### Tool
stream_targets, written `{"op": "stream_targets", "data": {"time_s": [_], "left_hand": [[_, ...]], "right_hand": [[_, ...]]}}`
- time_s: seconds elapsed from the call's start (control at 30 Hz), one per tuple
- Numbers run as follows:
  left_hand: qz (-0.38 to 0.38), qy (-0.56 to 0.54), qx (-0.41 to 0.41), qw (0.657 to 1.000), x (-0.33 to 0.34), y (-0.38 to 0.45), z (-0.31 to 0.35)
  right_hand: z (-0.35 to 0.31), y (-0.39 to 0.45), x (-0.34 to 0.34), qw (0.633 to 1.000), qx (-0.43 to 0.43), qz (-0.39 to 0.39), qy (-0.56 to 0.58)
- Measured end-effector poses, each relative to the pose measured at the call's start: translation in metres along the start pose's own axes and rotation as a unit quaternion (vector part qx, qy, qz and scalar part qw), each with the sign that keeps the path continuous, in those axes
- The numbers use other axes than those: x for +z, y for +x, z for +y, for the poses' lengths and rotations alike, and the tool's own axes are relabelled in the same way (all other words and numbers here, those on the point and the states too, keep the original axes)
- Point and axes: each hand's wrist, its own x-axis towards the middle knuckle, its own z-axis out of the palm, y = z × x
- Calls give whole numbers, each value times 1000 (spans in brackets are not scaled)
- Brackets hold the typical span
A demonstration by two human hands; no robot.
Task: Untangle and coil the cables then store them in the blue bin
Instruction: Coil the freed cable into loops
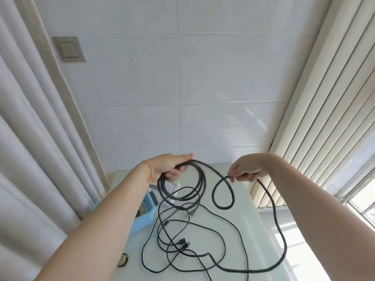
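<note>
A white tiled wall (pixel 203 78) fills the background, with one grey two-rocker light switch (pixel 69 49) on it at upper left, pale curtains (pixel 30 138) hanging on the left and slatted blinds (pixel 324 98) slanting down the right. Below stands a white glossy table (pixel 253 230).

Two bare arms reach forward over the table. The left hand (pixel 170 166) has its fingers curled round the top of a coil (pixel 182 184) of thick black cable, several loops hanging from it above the table; a thin red string (pixel 149 169) circles that wrist. The right hand (pixel 246 171) pinches the same thick black cable (pixel 278 220) between thumb and fingertips, and one single loop (pixel 223 192) droops between the two hands. From the right hand the cable runs down, sweeps along the table's right side and curves back toward the near edge.

On the table lie thinner black cables (pixel 182 250), tangled in overlapping loops; how many there are cannot be told, but two plugs (pixel 183 243) lie side by side near the middle and one more connector (pixel 191 214) shows higher up.

One blue bin (pixel 145 218) sits at the table's left edge, partly hidden behind the left forearm, just beside the tangle. One small round dark object with a gold rim (pixel 123 260) lies near the front left corner
</note>
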Motion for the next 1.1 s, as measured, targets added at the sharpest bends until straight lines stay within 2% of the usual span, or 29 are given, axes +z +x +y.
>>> {"op": "stream_targets", "data": {"time_s": [0.07,0.1,0.13,0.2,0.27,0.3,0.37,0.4,0.47,0.5,0.57,0.6,0.63,0.77,0.83,0.97,1.1], "left_hand": [[-19,-211,60,975,0,0,3],[-4,-293,77,953,0,2,4],[19,-355,85,931,1,4,5],[74,-429,88,896,1,11,4],[115,-469,90,871,1,17,-1],[128,-491,91,857,0,19,-5],[149,-534,108,825,-5,21,-13],[168,-549,120,810,-9,21,-17],[210,-557,132,792,-18,18,-23],[226,-556,134,789,-21,17,-25],[236,-553,137,787,-23,15,-27],[230,-552,138,790,-22,15,-27],[222,-548,139,795,-19,16,-26],[203,-537,150,805,-7,16,-16],[188,-539,157,806,-5,12,-12],[174,-544,153,806,-9,7,-9],[239,-615,146,737,-19,10,-17]], "right_hand": [[1,4,7,981,-99,-122,115],[2,7,10,955,-159,-168,187],[2,10,12,919,-221,-205,255],[0,17,14,822,-334,-258,382],[-6,20,15,726,-384,-253,511],[-8,21,15,704,-381,-199,565],[-4,21,17,701,-344,-34,624],[1,21,18,697,-328,22,637],[13,24,15,701,-297,79,644],[17,24,12,726,-274,107,622],[19,26,11,812,-204,192,512],[18,28,12,843,-160,244,452],[16,33,15,856,-119,298,406],[12,43,25,841,-20,474,260],[18,45,28,829,-10,514,222],[22,37,32,801,-41,544,248],[22,31,33,796,-97,516,303]]}}
